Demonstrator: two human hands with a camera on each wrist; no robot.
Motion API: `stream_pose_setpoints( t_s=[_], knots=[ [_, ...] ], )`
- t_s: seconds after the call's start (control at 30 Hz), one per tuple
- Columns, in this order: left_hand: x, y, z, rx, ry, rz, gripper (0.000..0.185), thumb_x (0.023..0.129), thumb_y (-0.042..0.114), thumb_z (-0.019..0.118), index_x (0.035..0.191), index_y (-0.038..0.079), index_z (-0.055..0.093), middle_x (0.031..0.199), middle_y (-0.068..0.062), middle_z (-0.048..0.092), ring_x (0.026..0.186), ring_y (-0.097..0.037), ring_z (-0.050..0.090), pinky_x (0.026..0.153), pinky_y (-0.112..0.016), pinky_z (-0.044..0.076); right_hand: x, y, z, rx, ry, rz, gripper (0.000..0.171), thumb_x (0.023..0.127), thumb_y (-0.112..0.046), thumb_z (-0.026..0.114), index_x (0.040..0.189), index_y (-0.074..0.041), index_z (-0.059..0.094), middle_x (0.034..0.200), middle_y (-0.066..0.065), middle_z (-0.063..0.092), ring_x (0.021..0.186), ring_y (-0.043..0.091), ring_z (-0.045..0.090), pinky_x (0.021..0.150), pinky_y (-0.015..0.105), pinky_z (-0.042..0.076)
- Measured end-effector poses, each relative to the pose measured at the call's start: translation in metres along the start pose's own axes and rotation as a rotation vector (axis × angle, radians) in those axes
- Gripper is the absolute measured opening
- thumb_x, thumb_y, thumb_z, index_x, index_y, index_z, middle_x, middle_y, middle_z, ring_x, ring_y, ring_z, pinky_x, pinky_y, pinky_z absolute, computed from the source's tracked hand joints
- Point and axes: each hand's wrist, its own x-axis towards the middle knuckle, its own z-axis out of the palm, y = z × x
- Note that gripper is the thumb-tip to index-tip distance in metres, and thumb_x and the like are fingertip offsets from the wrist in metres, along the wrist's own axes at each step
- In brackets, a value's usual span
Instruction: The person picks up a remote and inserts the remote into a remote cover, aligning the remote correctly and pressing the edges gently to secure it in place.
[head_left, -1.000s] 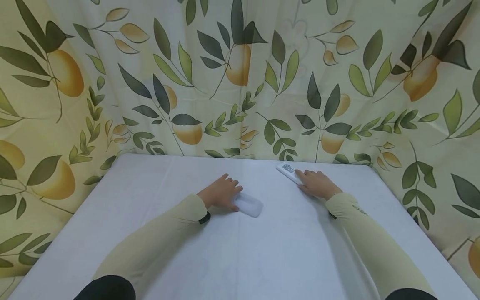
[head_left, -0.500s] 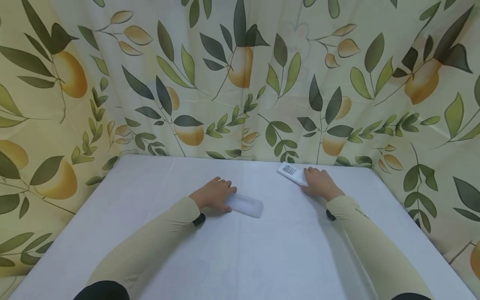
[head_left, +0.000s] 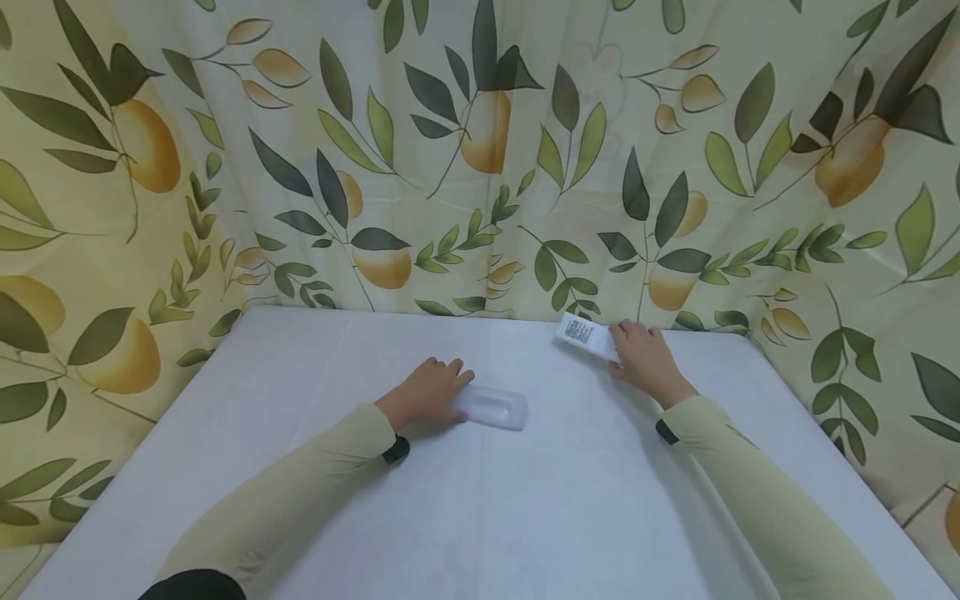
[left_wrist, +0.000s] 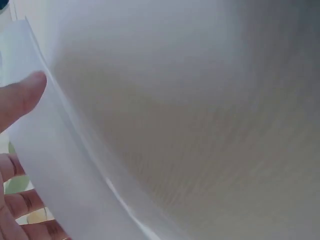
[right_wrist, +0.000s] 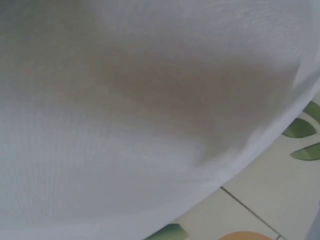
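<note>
A translucent plastic tray (head_left: 491,408) with a recessed middle sits near the centre of the white table. My left hand (head_left: 426,392) grips its left end. In the left wrist view, the thumb lies on the tray's pale wall (left_wrist: 65,160), and the other fingers are on the far side. Farther back on the right, my right hand (head_left: 647,358) grips the right end of a flat white box (head_left: 588,333). A black-printed label, like a code, shows on its face, and its far end tilts up. The right wrist view shows neither this hand nor the box.
A white cloth covers the table (head_left: 480,508). Behind and along both sides hangs a curtain (head_left: 450,167) printed with fruit and leaves. The table's back edge runs just behind the white box.
My left hand has shifted a little left, and more of the tray shows. My right hand has slid back along the white box, uncovering the label, and the box's far end has risen.
</note>
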Motion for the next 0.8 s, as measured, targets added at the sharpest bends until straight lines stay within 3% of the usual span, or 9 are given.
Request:
stream_pose_setpoints(
  t_s=[0.17,0.37,0.53,0.8],
  knots=[
    [-0.003,0.006,-0.003,0.051,0.044,0.002,0.057,0.085,0.053,0.059,0.125,0.015,0.046,0.114,-0.008,0.056,0.096,-0.025,0.059,0.093,-0.041,0.042,-0.008,-0.015,-0.015,-0.047,0.191,-0.082,0.062,0.068,-0.019,0.079,0.118,0.005,0.051,0.109,0.024,0.059,0.098,0.039,0.058,0.082,0.055,0.045],
    [-0.005,0.009,0.000,0.166,0.108,0.032,0.058,0.082,0.056,0.060,0.122,0.016,0.046,0.109,-0.006,0.057,0.095,-0.023,0.057,0.089,-0.039,0.042,-0.022,-0.041,-0.036,-0.084,0.374,-0.222,0.067,0.061,-0.020,0.085,0.115,0.003,0.055,0.105,0.021,0.062,0.093,0.036,0.061,0.078,0.053,0.048],
    [-0.006,0.010,0.000,0.172,0.090,0.012,0.060,0.081,0.058,0.061,0.122,0.016,0.047,0.110,-0.006,0.057,0.097,-0.022,0.057,0.090,-0.039,0.043,-0.035,-0.066,-0.050,-0.076,0.433,-0.315,0.064,0.060,-0.019,0.086,0.115,0.002,0.058,0.104,0.018,0.064,0.091,0.033,0.062,0.077,0.051,0.051],
    [-0.006,0.013,-0.001,0.115,0.039,-0.025,0.063,0.081,0.060,0.060,0.124,0.016,0.048,0.113,-0.007,0.059,0.102,-0.023,0.057,0.094,-0.040,0.042,-0.049,-0.093,-0.053,-0.026,0.444,-0.441,0.065,0.058,-0.019,0.088,0.115,-0.004,0.062,0.102,0.012,0.067,0.089,0.029,0.063,0.080,0.050,0.050]
  ],
)
